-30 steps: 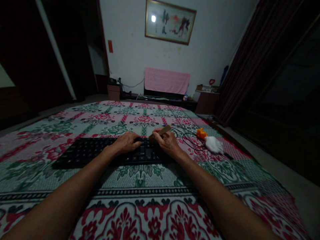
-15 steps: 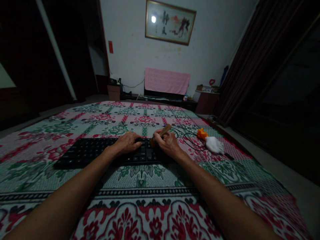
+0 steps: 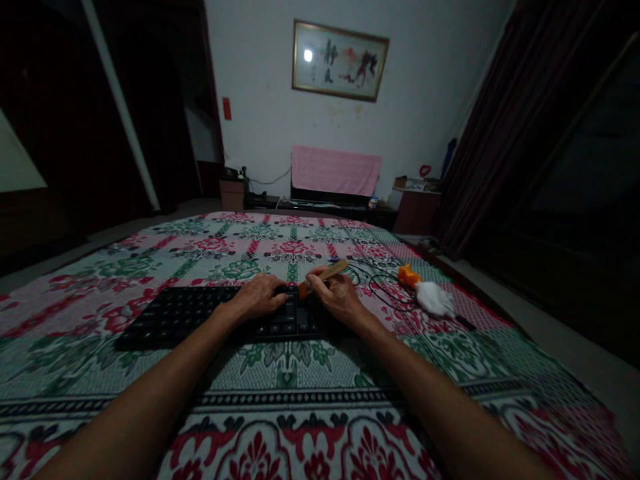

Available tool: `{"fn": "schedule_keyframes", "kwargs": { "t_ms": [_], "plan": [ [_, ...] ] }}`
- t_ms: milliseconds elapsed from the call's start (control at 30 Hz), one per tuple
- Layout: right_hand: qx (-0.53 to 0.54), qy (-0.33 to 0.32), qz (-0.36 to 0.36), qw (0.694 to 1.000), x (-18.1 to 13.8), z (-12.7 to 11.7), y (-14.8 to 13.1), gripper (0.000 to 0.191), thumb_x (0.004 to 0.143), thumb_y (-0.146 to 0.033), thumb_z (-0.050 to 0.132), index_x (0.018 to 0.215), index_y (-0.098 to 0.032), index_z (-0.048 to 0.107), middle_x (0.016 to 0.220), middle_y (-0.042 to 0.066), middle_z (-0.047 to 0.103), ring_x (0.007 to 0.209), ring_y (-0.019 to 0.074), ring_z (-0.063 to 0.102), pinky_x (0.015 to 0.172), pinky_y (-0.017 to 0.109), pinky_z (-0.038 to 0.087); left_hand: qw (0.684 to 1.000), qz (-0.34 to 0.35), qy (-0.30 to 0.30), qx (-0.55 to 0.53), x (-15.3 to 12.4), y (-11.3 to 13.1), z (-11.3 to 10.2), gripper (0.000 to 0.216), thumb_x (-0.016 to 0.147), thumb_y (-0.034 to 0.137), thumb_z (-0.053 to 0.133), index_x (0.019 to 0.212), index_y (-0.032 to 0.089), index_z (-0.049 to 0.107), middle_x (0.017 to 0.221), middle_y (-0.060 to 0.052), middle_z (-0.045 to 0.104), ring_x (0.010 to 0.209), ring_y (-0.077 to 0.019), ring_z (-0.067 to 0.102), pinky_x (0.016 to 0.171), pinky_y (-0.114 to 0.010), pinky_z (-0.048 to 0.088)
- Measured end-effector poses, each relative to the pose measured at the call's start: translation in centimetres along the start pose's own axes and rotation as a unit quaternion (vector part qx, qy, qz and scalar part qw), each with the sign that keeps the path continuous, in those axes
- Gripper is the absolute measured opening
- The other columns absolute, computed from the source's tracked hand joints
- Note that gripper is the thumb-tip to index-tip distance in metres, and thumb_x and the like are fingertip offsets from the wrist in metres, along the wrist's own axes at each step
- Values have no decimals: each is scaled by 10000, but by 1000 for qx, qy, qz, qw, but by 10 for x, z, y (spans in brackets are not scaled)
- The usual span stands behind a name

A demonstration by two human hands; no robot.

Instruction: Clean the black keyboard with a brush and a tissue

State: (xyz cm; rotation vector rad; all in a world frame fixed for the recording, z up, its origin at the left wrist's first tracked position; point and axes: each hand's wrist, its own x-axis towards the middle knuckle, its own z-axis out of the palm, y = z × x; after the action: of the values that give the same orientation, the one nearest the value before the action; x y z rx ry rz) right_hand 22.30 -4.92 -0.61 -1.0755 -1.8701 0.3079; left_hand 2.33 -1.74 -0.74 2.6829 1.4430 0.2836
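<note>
A black keyboard point(image 3: 175, 310) lies on the patterned bedspread in front of me. My left hand point(image 3: 257, 295) rests palm down on its middle, thumb stretched out, holding nothing. Over the right part of the keys, my right hand point(image 3: 336, 293) grips a small brush point(image 3: 333, 270) by its wooden handle. The handle slants up to the right, and the brush's orange-brown end points down at the keys beside my left thumb. Both forearms cover parts of the keyboard's near edge. Whether the brush end touches the keys is hard to tell in the dim light.
To the right lie a black cable point(image 3: 383, 300), an orange crumpled item point(image 3: 409, 275) and a white cloth-like bundle point(image 3: 435, 299). The patterned bedspread point(image 3: 285, 373) spreads all around. Beyond it, a pink cloth point(image 3: 336, 171) hangs over a dark screen by the wall.
The view has tilted up slightly, so everything sits lower in the picture. The brush handle leans a little further to the right. My left hand stays on the keyboard.
</note>
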Motion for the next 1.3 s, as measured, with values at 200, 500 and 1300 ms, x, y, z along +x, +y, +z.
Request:
{"fn": "schedule_keyframes", "kwargs": {
  "t_ms": [200, 500, 1300],
  "plan": [
    [-14, -9, -42, 999, -3, 13, 4, 150, 834, -267, 526, 907, -174, 618, 826, 48, 659, 751, 155, 610, 707, 261, 457, 1000, 12, 17, 10, -1, 0, 1, 333, 825, 339, 434, 1062, 229, 642, 1016, -63, 683, 942, -222, 605, 813, -314, 421],
    [-23, -94, -26, 995, -1, 1, -10, 221, 870, -214, 421, 749, -162, 598, 674, 14, 610, 627, 126, 578, 608, 214, 415, 1000, 9, 10, 13, -1, 1, 0, 310, 828, 350, 432, 1011, 233, 654, 953, -52, 690, 898, -211, 608, 791, -305, 423],
    [149, -207, 17, 967, 4, -14, 5, 186, 801, -263, 546, 884, -155, 672, 781, 15, 671, 676, 118, 596, 613, 215, 466, 1000, 14, 7, 8, 2, -2, 2, 331, 822, 357, 430, 1028, 228, 655, 972, -58, 692, 944, -223, 601, 806, -302, 419]
  ]
}}
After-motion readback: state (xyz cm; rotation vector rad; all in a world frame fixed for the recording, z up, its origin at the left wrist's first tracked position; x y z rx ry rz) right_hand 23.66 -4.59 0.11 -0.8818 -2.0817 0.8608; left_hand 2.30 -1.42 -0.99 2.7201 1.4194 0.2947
